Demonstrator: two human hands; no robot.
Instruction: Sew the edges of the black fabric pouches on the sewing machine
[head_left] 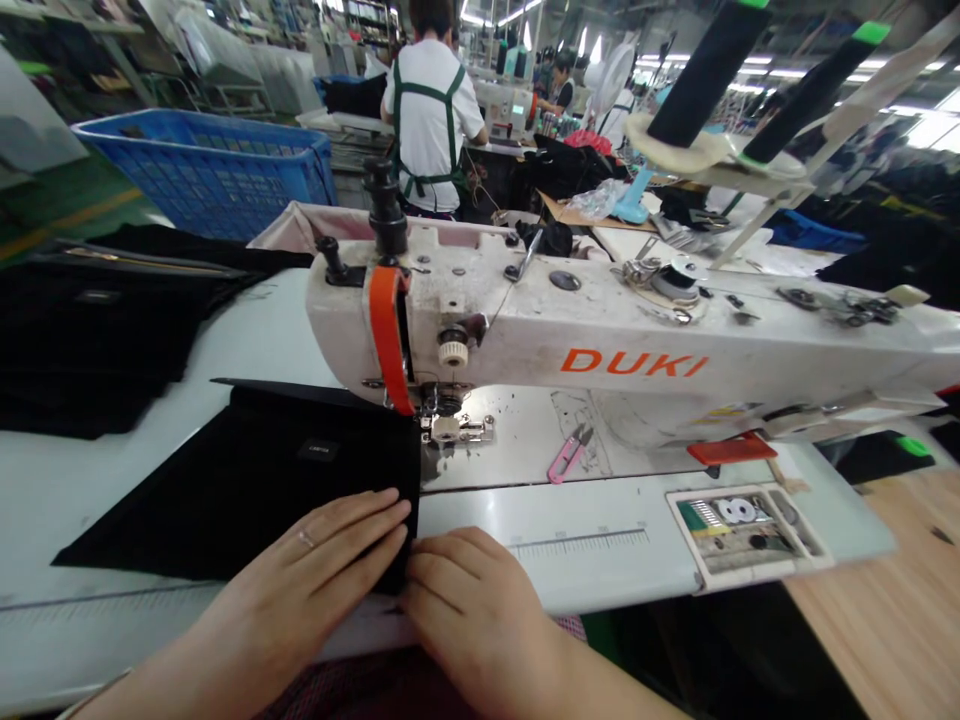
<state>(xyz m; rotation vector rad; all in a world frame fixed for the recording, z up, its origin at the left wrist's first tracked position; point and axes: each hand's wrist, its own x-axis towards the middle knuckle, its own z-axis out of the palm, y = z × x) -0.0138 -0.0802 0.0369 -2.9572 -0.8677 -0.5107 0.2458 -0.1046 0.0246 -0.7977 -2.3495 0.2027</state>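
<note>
A black fabric panel (247,480) with a small label (318,450) lies on the sewing machine bed, its right edge running under the presser foot (447,430). My left hand (330,550) rests flat on the panel near that edge, fingers stretched out, a ring on one of them. At the panel's near right corner, my right hand (472,610) has its fingers curled in and pinches the fabric edge. The white sewing machine (525,340) stands just beyond both hands.
Pink thread snips (570,455) lie right of the needle, with a red tool (731,449) farther right. A small parts tray (682,520) is set into the table. More black pieces (82,340) are stacked left. Behind are a blue basket (210,165) and a co-worker (431,120).
</note>
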